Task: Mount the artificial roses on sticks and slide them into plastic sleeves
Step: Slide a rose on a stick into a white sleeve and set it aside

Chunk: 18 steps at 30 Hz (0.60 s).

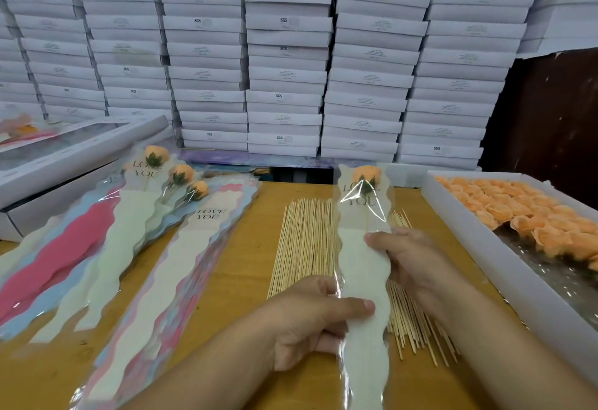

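Both hands hold the clear wavy-edged plastic sleeve with cream card (364,267), left hand (310,319) pinching low, right hand (407,257) gripping mid-length, the peach fabric rose (365,176) seated well above the fingertips; sleeving looks finished, so next comes laying it with the finished sleeved roses (168,176).

We see an orange rose (366,175) seated at the top of an upright clear plastic sleeve (364,267) printed "LOVE YOU". Bare sticks (304,244) lie fanned behind it, more roses (517,215) fill a white tray (485,241), and three filled sleeves (161,183) lie left.
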{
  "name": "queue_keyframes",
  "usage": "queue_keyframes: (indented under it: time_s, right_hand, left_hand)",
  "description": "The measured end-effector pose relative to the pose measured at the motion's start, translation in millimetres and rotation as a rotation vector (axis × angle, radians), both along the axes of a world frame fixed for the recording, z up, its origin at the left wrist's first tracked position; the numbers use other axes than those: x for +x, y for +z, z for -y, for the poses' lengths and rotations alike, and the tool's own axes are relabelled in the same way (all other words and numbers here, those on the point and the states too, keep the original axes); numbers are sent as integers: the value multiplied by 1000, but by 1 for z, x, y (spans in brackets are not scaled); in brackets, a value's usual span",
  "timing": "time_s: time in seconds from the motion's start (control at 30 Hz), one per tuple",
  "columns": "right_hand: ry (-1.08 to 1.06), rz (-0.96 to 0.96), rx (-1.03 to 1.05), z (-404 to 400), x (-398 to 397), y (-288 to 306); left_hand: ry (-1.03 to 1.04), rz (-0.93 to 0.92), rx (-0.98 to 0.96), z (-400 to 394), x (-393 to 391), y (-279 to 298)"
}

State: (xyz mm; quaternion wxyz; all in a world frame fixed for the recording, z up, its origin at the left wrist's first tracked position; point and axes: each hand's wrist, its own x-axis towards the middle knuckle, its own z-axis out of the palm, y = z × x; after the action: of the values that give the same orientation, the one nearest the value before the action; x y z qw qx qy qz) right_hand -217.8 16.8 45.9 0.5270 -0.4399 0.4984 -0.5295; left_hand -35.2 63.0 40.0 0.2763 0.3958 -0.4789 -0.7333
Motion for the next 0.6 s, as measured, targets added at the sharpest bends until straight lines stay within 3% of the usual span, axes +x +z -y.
queue_keyframes:
  time_s: [0.2,0.33,0.6]
  right_hand:
    - [-16,10,-11,3,-8,-5]
    - [36,140,-10,1,-9,-5]
    - [77,212,62,-2,-28,-5]
  left_hand:
    - [18,96,-18,2,0,-2]
    - [75,90,-37,5,8,8]
    - [351,155,-277,30,74,61]
